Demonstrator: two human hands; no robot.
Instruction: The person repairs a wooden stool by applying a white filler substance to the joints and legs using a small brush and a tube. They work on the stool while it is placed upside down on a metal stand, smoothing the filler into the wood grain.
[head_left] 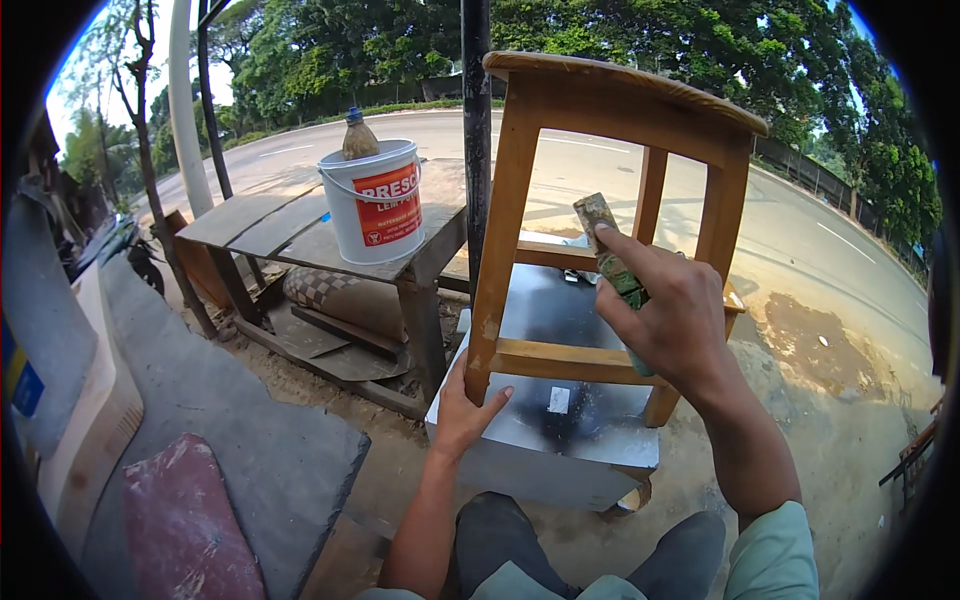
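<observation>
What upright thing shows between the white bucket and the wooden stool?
In the head view, a dark post shows between the white bucket and the wooden stool.

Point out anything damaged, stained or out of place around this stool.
The silvery box under the wooden stool has dark smudges across its top, unlike its paler edges. On the ground to the right, a brown patch stands out; whether spill or dirt, I cannot tell.
</observation>
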